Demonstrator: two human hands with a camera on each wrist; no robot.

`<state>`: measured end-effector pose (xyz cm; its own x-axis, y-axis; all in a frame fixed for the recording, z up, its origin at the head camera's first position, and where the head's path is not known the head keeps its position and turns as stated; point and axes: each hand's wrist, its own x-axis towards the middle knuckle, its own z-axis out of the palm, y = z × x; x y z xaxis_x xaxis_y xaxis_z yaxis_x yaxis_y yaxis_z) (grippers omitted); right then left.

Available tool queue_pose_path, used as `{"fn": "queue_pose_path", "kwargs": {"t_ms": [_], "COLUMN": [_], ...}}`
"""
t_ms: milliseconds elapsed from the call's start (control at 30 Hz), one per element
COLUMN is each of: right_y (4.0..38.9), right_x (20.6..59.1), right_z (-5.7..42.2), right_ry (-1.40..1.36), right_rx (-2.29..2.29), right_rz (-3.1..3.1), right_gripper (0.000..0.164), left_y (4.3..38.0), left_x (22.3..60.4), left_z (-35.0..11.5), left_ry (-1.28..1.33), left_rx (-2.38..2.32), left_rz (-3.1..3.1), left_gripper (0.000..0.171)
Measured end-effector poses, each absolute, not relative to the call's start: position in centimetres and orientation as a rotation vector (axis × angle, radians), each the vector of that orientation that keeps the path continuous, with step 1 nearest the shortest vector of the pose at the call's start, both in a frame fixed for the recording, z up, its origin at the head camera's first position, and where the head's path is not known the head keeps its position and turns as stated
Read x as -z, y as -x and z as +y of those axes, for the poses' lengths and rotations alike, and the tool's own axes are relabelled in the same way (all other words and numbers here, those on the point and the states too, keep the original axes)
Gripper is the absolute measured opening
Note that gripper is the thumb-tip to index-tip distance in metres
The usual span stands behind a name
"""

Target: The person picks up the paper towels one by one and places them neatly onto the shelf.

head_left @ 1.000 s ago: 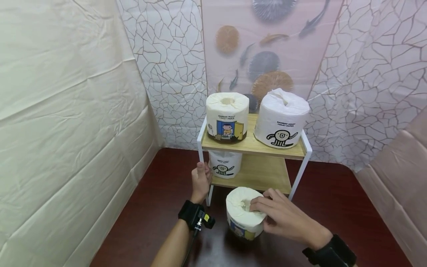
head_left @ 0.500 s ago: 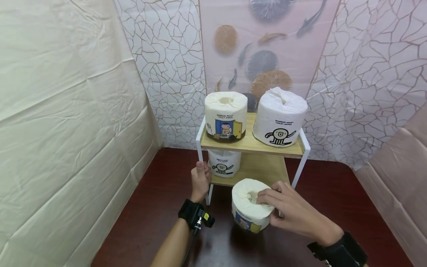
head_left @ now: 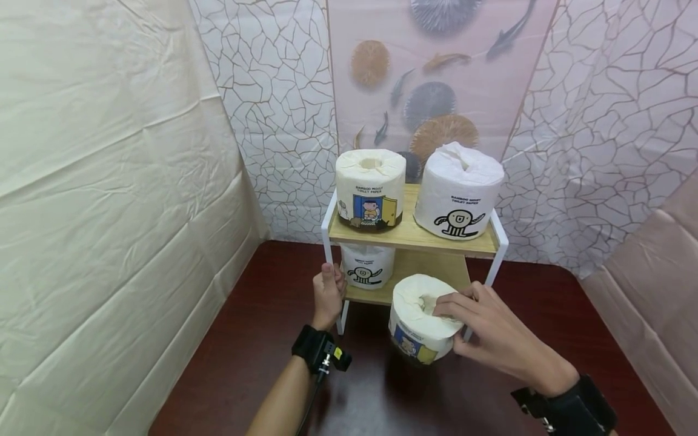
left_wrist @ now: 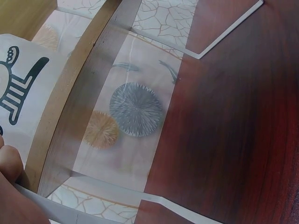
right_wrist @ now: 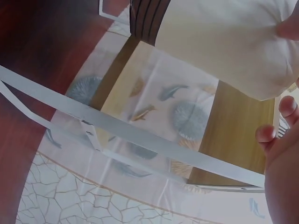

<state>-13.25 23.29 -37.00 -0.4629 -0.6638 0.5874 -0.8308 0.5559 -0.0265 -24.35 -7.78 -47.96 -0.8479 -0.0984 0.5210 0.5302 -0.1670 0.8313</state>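
Note:
A cream-wrapped toilet roll [head_left: 409, 324] hangs tilted above the table in front of the shelf. My right hand [head_left: 501, 336] pinches its rim, with fingers in the core hole and the thumb outside. In the right wrist view, the roll [right_wrist: 215, 46] is close to the shelf frame. My left hand [head_left: 327, 297] grips the left white leg of the two-tier shelf [head_left: 414, 241]. Beside that hand, a white toilet roll [head_left: 368, 269] stands on the lower board [head_left: 431, 275]. The upper board carries a cream toilet roll [head_left: 371, 191] on the left and a white one [head_left: 460, 194] on the right.
The shelf stands on a dark red table [head_left: 245, 363] at its back. Cream fabric [head_left: 136, 181] walls the left side, and a pinkish one [head_left: 649, 290] the right. A patterned cloth [head_left: 283, 121] hangs behind. A cable runs from the left wrist camera [head_left: 322, 351].
My right hand has lifted the cream toilet roll up and to the right, toward the shelf. The left hand keeps its place on the shelf leg.

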Motion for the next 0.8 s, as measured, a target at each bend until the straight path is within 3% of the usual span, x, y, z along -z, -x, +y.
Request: {"fn": "queue_pose_path", "kwargs": {"t_ms": [800], "right_y": [14.7], "right_x": [35.9], "right_z": [24.7], "right_ry": [-1.100], "right_rx": [-0.366], "right_rz": [-2.235], "right_gripper": [0.042], "left_y": [24.5], "left_x": [48.2], "left_z": [-7.8], "left_ry": [0.498], "left_rx": [2.077], "left_rz": [-1.688], "left_gripper": [0.064]}}
